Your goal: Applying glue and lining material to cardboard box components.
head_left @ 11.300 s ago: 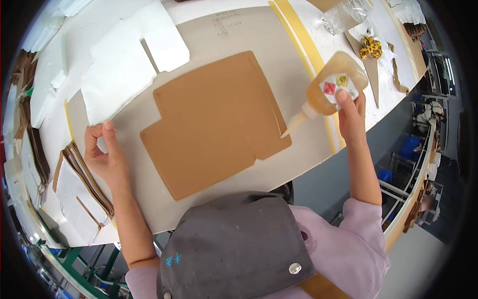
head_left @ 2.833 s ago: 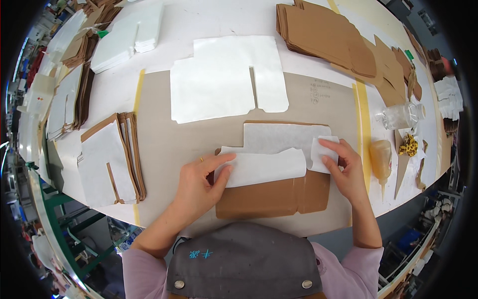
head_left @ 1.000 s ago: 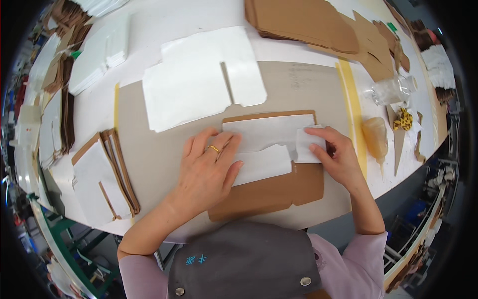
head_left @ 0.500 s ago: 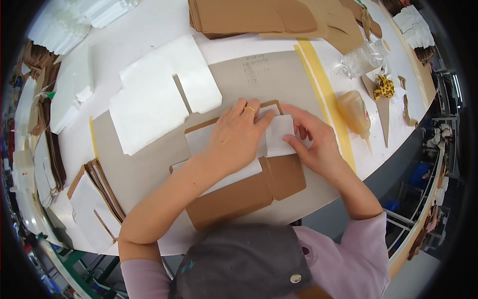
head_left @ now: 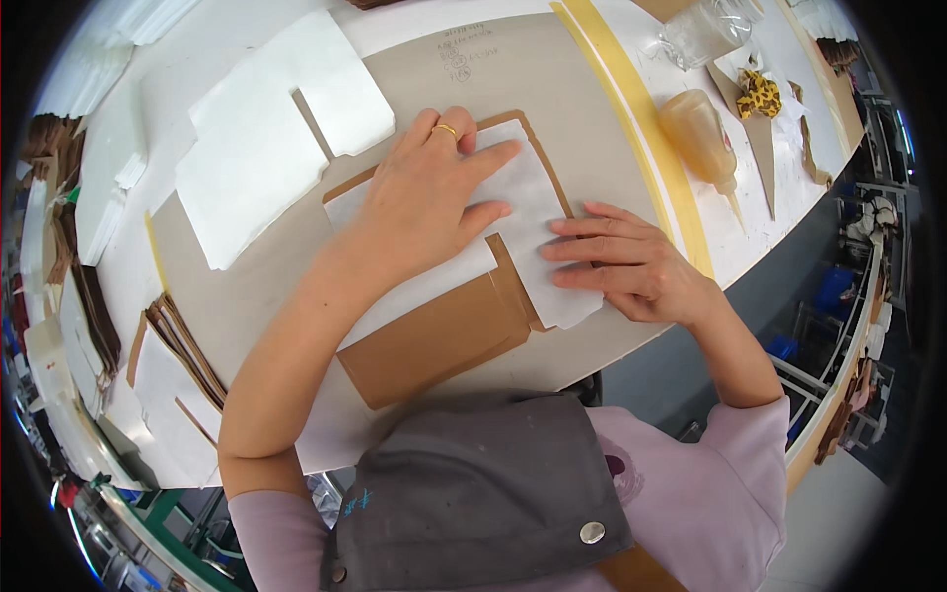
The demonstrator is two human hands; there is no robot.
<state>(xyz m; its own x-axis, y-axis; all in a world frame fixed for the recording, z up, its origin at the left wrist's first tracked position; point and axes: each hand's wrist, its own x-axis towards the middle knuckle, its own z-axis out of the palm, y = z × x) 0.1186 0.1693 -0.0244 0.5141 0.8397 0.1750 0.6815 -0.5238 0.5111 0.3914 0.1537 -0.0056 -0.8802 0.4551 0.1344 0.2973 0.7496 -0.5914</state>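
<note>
A brown flat-cut piece (head_left: 434,340), like leather or card, lies on the grey work board (head_left: 552,79). A white sheet (head_left: 538,197) of similar outline covers much of it, and brown shows along the far rim and in a broad near panel. My left hand (head_left: 419,187), with a ring, rests on the sheet, thumb and forefinger stretched apart and the other fingers curled. My right hand (head_left: 631,261) lays its extended fingers on the sheet's right part, near the brown edge. That part overhangs the brown slightly at its near corner. Neither hand grips anything.
Beyond my left arm lies another slotted white sheet (head_left: 281,128). White and brown pieces (head_left: 178,380) are stacked at the near left. Yellow tape (head_left: 641,148) borders the board's right side. Past it are an amber squeeze bottle (head_left: 700,138), a clear jar (head_left: 705,35) and a yellow spotted bundle (head_left: 760,96).
The white sheet's right part, folded back before, now lies spread over the brown piece's right side. My right fingers have gone from around its edge to lying on top. The view has shifted.
</note>
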